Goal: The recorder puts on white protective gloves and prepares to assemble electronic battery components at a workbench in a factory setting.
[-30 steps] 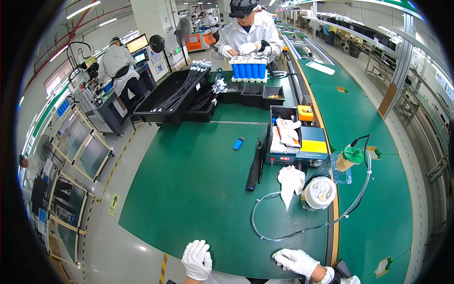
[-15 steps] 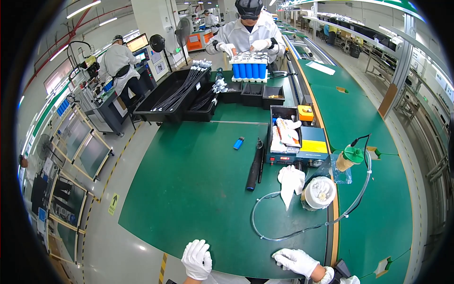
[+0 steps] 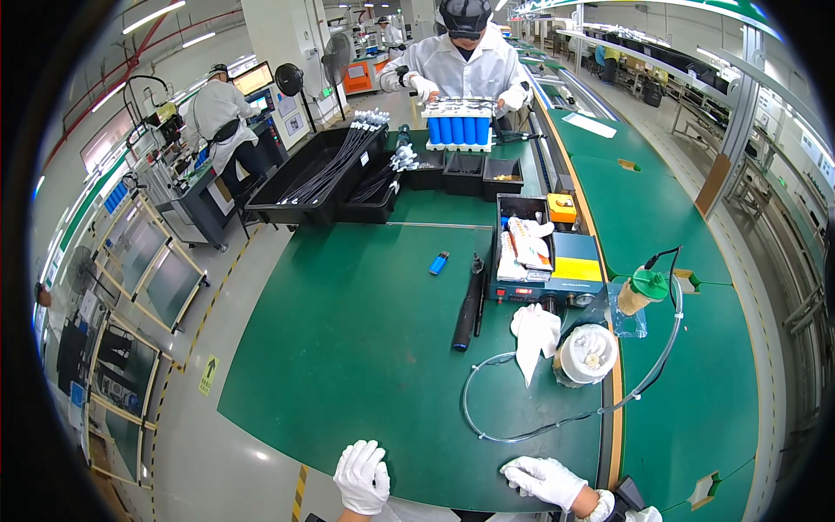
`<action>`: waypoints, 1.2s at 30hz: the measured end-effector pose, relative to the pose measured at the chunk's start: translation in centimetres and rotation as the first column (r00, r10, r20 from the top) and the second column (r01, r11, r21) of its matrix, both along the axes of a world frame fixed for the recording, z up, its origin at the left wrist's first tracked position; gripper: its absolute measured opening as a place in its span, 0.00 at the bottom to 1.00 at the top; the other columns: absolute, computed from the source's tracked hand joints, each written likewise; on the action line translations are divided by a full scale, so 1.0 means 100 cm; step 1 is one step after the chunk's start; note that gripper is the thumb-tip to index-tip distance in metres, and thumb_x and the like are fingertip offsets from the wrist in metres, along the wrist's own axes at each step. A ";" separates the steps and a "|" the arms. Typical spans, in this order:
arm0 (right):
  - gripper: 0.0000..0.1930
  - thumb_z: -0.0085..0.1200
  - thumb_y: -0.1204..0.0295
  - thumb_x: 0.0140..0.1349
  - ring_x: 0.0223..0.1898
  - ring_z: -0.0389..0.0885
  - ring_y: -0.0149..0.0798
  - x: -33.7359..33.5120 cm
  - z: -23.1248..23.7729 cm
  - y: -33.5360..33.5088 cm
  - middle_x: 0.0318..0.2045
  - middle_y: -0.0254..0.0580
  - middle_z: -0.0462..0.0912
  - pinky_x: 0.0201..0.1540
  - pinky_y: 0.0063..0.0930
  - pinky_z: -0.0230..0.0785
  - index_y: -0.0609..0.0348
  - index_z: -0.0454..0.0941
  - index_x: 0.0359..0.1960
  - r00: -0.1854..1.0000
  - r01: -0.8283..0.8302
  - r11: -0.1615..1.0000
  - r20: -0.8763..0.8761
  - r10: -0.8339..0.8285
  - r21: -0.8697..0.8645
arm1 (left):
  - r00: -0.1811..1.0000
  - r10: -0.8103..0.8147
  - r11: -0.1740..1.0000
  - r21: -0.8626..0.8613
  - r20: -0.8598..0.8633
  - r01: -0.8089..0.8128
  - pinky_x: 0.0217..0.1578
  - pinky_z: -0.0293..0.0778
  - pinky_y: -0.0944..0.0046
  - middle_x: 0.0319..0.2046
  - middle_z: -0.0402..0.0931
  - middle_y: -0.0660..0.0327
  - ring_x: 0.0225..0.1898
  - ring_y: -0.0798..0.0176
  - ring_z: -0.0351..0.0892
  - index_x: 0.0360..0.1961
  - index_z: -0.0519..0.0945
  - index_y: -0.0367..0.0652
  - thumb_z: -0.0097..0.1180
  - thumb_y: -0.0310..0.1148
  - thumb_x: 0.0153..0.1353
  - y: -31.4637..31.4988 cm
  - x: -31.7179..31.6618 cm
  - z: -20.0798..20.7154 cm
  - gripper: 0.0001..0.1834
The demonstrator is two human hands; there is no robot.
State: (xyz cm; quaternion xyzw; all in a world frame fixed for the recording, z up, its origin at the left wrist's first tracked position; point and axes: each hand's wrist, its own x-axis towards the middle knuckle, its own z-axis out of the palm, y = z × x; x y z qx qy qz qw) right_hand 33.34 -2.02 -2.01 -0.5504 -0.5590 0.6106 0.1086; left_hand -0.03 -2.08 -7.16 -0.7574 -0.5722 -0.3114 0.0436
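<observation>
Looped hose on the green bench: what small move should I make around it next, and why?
Perhaps ease the looped hose aside with your right hand: its near bend lies on the green bench just ahead of that hand, and I see nothing held there.

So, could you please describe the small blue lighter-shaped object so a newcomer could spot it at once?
On the wide green tabletop, find the long black handheld tool. Left of its far end lies the small blue lighter-shaped object, far shorter and not black.
</observation>
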 end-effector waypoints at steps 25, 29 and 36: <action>0.22 0.43 0.53 0.69 0.29 0.82 0.35 0.000 0.000 0.001 0.31 0.39 0.82 0.38 0.29 0.74 0.59 0.77 0.47 1.000 -0.015 1.000 0.007 0.015 0.015 | 1.000 -0.010 1.000 0.003 -0.001 0.010 0.48 0.72 0.50 0.41 0.80 0.53 0.45 0.46 0.77 0.35 0.80 0.39 0.52 0.32 0.54 0.000 0.000 0.001 0.11; 0.22 0.43 0.52 0.69 0.29 0.82 0.36 0.001 -0.003 0.000 0.31 0.39 0.82 0.38 0.30 0.74 0.58 0.77 0.48 1.000 -0.016 1.000 0.011 0.016 0.021 | 1.000 -0.007 1.000 -0.001 0.003 0.007 0.48 0.72 0.50 0.40 0.80 0.53 0.45 0.46 0.77 0.35 0.80 0.39 0.52 0.32 0.54 0.000 0.000 0.002 0.10; 0.22 0.43 0.52 0.70 0.29 0.82 0.36 0.001 -0.003 0.000 0.30 0.40 0.82 0.38 0.30 0.74 0.58 0.77 0.48 1.000 -0.014 1.000 0.009 0.013 0.019 | 1.000 -0.007 1.000 0.008 0.000 0.007 0.48 0.72 0.51 0.40 0.80 0.53 0.44 0.46 0.77 0.35 0.80 0.39 0.52 0.32 0.54 0.000 0.000 0.000 0.10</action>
